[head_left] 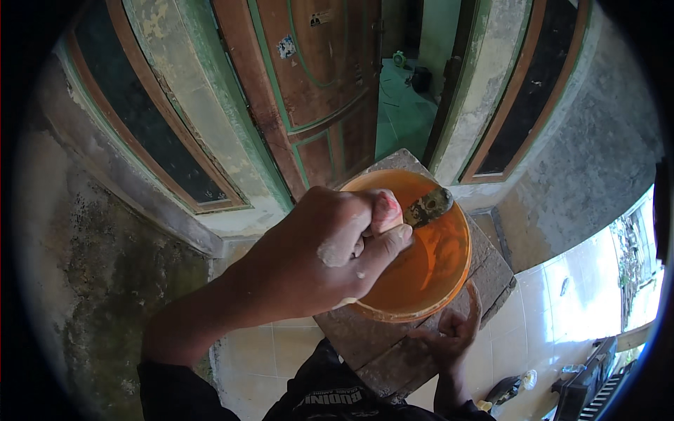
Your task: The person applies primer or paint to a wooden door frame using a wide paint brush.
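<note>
My left hand (340, 245) is closed in a fist over an orange bucket (449, 270). From the fist sticks out a worn, spattered tool handle (430, 206) with a rounded end. The rest of that tool is hidden by my hand, so its kind cannot be made out. Pale, plaster-like smears mark my knuckles and thumb. Orange-brown streaks coat the bucket's inner wall. My right hand (458, 328) is low beside the bucket's near right side, index finger stretched up by its wall and the other fingers partly curled, with nothing seen in it.
Under the bucket is a rough grey wooden board (393, 354). A brown door (319, 84) stands ajar ahead, with green floor beyond. Peeling walls and brown-framed windows (151, 105) flank it. Pale floor tiles (519, 319) lie right, with a dark slatted object (597, 382) at lower right.
</note>
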### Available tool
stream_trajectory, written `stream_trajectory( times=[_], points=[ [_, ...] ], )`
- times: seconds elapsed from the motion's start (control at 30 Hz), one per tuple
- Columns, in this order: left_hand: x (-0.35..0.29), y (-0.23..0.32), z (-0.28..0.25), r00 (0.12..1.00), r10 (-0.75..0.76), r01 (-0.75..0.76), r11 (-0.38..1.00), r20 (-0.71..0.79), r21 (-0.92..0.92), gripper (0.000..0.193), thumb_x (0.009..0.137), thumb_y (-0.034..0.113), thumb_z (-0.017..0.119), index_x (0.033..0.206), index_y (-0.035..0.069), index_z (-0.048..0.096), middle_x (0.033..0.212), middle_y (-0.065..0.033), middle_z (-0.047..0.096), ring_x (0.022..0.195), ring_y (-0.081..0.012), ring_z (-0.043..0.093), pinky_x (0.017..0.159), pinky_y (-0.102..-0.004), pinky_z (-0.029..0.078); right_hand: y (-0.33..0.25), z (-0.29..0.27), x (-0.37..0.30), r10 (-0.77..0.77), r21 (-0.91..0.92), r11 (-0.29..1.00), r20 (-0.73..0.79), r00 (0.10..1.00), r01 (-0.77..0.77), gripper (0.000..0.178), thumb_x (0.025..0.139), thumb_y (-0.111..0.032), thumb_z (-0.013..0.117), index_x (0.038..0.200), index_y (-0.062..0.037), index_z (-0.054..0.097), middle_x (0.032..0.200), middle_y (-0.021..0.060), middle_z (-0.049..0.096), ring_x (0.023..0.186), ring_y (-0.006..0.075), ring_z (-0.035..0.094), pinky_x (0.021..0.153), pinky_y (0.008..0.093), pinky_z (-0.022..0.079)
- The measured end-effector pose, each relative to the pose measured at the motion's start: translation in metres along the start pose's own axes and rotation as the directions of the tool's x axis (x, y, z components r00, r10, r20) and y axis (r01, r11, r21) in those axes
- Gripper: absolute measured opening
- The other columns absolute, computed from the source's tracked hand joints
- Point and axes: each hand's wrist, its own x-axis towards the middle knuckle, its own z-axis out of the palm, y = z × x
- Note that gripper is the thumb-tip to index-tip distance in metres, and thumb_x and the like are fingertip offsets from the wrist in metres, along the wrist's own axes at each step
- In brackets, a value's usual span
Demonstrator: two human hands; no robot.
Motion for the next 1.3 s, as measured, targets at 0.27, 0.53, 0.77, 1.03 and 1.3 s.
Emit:
stream_trajectory(
  times=[0.27,0.53,0.77,1.03,1.3],
  points=[
    [0.020,-0.016,0.009,0.995,0.034,-0.052,0.980,0.091,0.195,0.007,0.077,0.005,0.063,0.078,-0.002,0.063,0.067,-0.0126,0.062,0.060,-0.0230,0.063,0.055,-0.0294,0.047,0.003,0.003,-0.002,0.122,0.057,0.991,-0.026,0.992,-0.121,0.109,0.056,-0.021,0.087,0.138,-0.0019,0.019,0.051,-0.0048,0.044,0.042,0.0015,0.038,0.040,0.0169,0.024],
    [0.030,-0.024,0.007,0.991,0.061,-0.088,0.966,0.115,0.244,0.008,0.075,0.005,0.064,0.074,-0.002,0.061,0.067,-0.0131,0.062,0.059,-0.0263,0.062,0.054,-0.0320,0.045,0.013,0.002,-0.007,0.163,0.156,0.975,-0.004,0.987,-0.160,0.102,0.062,-0.014,0.084,0.139,-0.0029,0.019,0.056,-0.0019,0.050,0.043,0.0017,0.041,0.040,0.0169,0.025],
    [0.030,-0.028,0.013,0.988,0.068,-0.092,0.981,0.141,0.168,0.012,0.078,0.008,0.064,0.071,-0.001,0.060,0.060,-0.0122,0.058,0.052,-0.0229,0.059,0.050,-0.0302,0.042,0.006,0.005,-0.006,0.212,0.197,0.959,-0.022,0.977,-0.204,0.101,0.061,-0.013,0.084,0.138,-0.0027,0.020,0.062,0.0010,0.055,0.043,0.0020,0.043,0.040,0.0162,0.028],
    [0.026,-0.021,0.001,0.987,0.112,-0.134,0.970,0.117,0.204,0.013,0.081,0.010,0.062,0.073,0.000,0.061,0.055,-0.0078,0.055,0.047,-0.0136,0.054,0.047,-0.0261,0.039,0.007,0.005,-0.003,0.126,0.125,0.984,0.011,0.992,-0.126,0.106,0.057,-0.017,0.087,0.138,-0.0016,0.021,0.056,-0.0024,0.049,0.043,0.0020,0.040,0.039,0.0169,0.026],
    [-0.005,0.007,-0.054,0.857,-0.152,0.007,0.959,-0.493,-0.285,0.017,0.085,0.017,0.060,0.077,0.002,0.056,0.067,-0.0024,0.055,0.055,-0.0060,0.049,0.048,-0.0203,0.037,-0.002,0.000,0.006,0.036,-0.027,0.999,0.018,0.999,-0.035,0.110,0.052,-0.022,0.088,0.138,-0.0021,0.023,0.049,-0.0059,0.037,0.042,0.0025,0.033,0.040,0.0190,0.022]
  ],
)
